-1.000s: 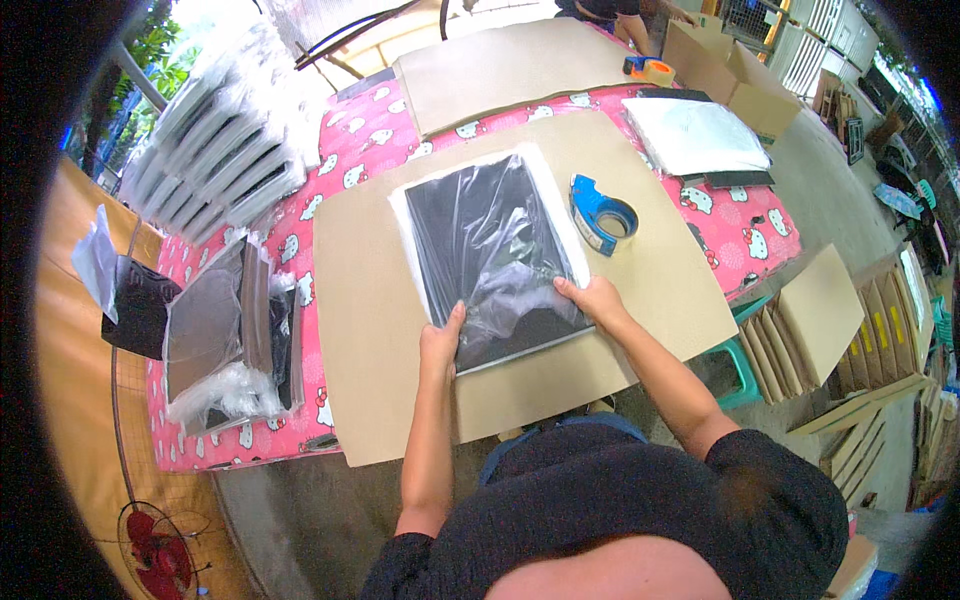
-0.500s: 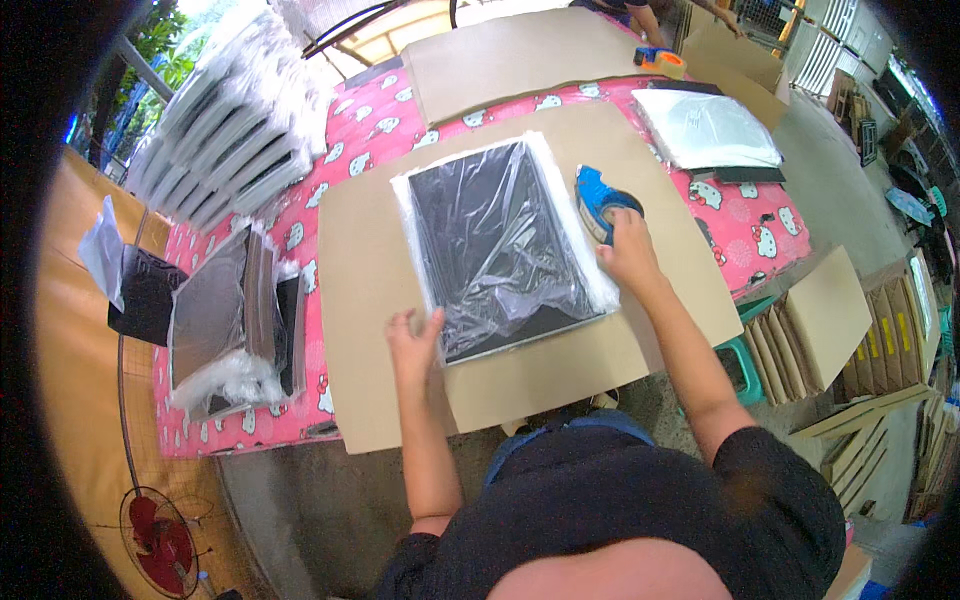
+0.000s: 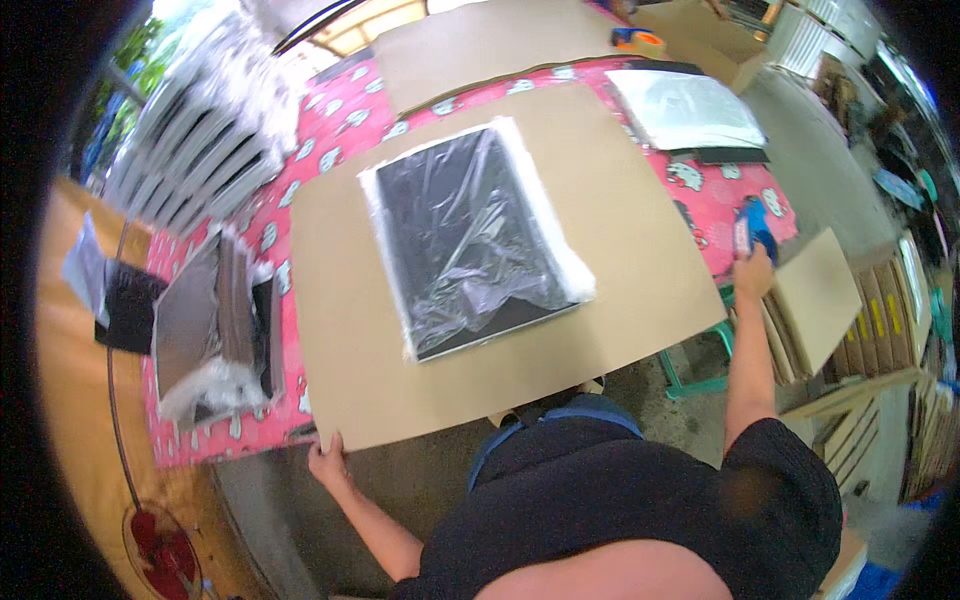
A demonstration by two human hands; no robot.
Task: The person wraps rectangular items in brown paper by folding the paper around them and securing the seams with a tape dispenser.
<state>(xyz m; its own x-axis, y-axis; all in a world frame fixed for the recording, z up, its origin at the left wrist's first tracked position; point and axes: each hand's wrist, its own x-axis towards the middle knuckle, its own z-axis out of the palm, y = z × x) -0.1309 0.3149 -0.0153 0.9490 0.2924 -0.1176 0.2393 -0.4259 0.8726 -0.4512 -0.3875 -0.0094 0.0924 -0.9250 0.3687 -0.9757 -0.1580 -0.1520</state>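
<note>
A large tan cardboard sheet (image 3: 640,190) lies on the table in front of me. On its middle rests a flat black panel (image 3: 440,210) wrapped in clear plastic, with whitish wrapping along its edges. My left hand (image 3: 328,462) pinches the sheet's near left corner, thumb on top and the other fingers partly hidden beneath. Out past the sheet's right edge, my right hand (image 3: 753,272) grips a blue tape dispenser (image 3: 757,222), held near the table's right end.
Wrapped panels (image 3: 195,310) lean at the table's left, and a plastic-wrapped stack (image 3: 200,150) stands behind them. Farther back are another cardboard sheet (image 3: 500,45), a white wrapped package (image 3: 685,108) and an orange tape roll (image 3: 648,43). Folded cardboard (image 3: 820,305) stands at right beside a green stool (image 3: 700,375).
My right hand has carried the tape dispenser from beside the panel to the right, beyond the sheet. My left hand has left the panel's near edge and taken hold of the sheet's near left corner.
</note>
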